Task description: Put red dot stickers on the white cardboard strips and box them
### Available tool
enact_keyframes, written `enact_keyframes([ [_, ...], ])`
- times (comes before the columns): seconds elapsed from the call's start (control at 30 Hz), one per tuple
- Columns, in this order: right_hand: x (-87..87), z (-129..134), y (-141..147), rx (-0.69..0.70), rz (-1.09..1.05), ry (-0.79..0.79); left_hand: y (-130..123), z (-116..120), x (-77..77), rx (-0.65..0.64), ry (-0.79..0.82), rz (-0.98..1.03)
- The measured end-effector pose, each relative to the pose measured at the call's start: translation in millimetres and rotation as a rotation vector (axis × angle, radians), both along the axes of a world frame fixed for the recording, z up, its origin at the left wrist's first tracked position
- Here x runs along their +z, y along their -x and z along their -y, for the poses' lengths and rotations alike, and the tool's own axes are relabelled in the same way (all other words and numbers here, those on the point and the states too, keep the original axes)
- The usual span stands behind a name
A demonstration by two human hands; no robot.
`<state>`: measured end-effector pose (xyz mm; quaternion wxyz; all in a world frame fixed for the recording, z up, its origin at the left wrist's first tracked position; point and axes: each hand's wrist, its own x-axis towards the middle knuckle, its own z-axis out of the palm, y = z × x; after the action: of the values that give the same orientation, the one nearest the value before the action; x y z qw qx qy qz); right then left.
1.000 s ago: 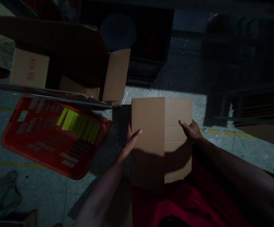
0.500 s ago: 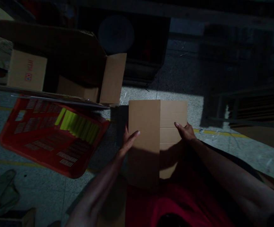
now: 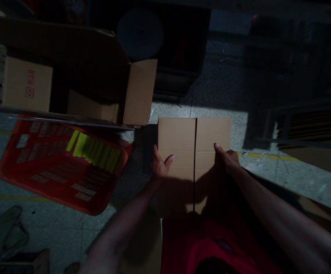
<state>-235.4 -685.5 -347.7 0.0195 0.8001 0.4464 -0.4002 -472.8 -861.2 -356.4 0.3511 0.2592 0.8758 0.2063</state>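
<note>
A plain cardboard box [image 3: 179, 140] is in front of me, its two top flaps lying flat with a narrow dark gap between them. My left hand [image 3: 161, 165] grips its left edge, the thumb resting on the left flap and the fingers down the side. On the opposite edge, my right hand [image 3: 228, 159] holds the box with its thumb on the right flap; its other fingers are largely hidden. Shadow covers the near part of the flaps.
To the left, a red plastic crate [image 3: 57, 182] holds several yellow-green pieces [image 3: 97, 152]. Above it a large open carton [image 3: 139, 91] contains a smaller printed box [image 3: 27, 84]. A dark bin [image 3: 177, 82] stands behind. Stacked cardboard [image 3: 314, 125] is at the right.
The left flap, raised at an angle earlier, now lies flat beside the right flap, leaving a thin gap. My left hand has turned with it and stays on the left edge.
</note>
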Motion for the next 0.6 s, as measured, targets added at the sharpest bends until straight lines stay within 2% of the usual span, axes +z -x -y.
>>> enact_keyframes([
  [0.1, 3.8, 7, 5, 0.008, 0.064, 0.003, -3, 0, -1.1, -0.097, 0.039, -0.134],
  [0.2, 11.0, 4, 10, 0.032, 0.069, 0.051, 2, -1, 1.5, -0.173, 0.095, -0.141],
  [0.27, 14.0, -8, 11, 0.129, 0.058, 0.097, 11, -3, 2.6, -0.23, 0.139, -0.078],
  [0.33, 13.2, -29, 10, 0.312, 0.046, 0.113, 23, -6, 1.0, -0.268, 0.143, 0.014],
  [0.4, 9.0, -50, 8, 0.508, 0.032, 0.129, 33, -9, -3.6, -0.243, 0.035, 0.099],
  [0.47, 3.1, -62, 6, 0.597, 0.013, 0.102, 38, -11, -9.8, -0.141, -0.177, 0.2],
  [0.53, -2.8, -62, 4, 0.551, -0.086, -0.028, 35, -11, -15.6, -0.027, -0.387, 0.343],
  [0.6, -7.3, -54, 3, 0.474, -0.225, -0.18, 29, -12, -19.4, 0.055, -0.495, 0.483],
])
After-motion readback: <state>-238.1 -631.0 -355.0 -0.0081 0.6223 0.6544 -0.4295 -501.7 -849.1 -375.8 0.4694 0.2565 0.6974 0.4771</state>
